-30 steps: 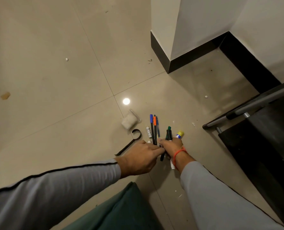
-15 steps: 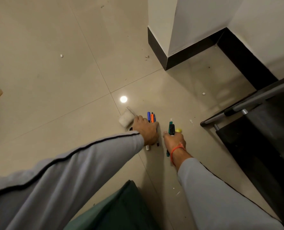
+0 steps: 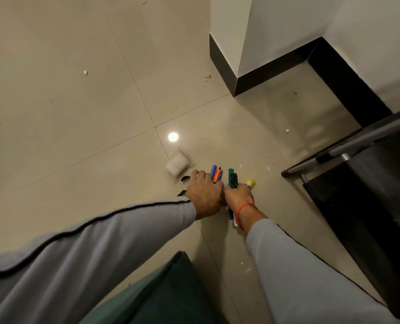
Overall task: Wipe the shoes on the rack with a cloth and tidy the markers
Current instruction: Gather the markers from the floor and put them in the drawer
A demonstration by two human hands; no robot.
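Note:
Several markers lie on the tiled floor in front of me. My left hand covers the lower ends of the blue and orange pens, its fingers curled over them. My right hand, with an orange thread at the wrist, grips the green and black markers and a yellow-capped marker. Both hands touch each other. The marker barrels are mostly hidden under the hands.
A small white roll and a black curved strap lie just left of my left hand. A black shoe rack with grey bars stands at the right. A white wall corner with black skirting is ahead.
My left hand slid right with the blue and orange pens until it met the right hand. The right hand's markers stay in its grip.

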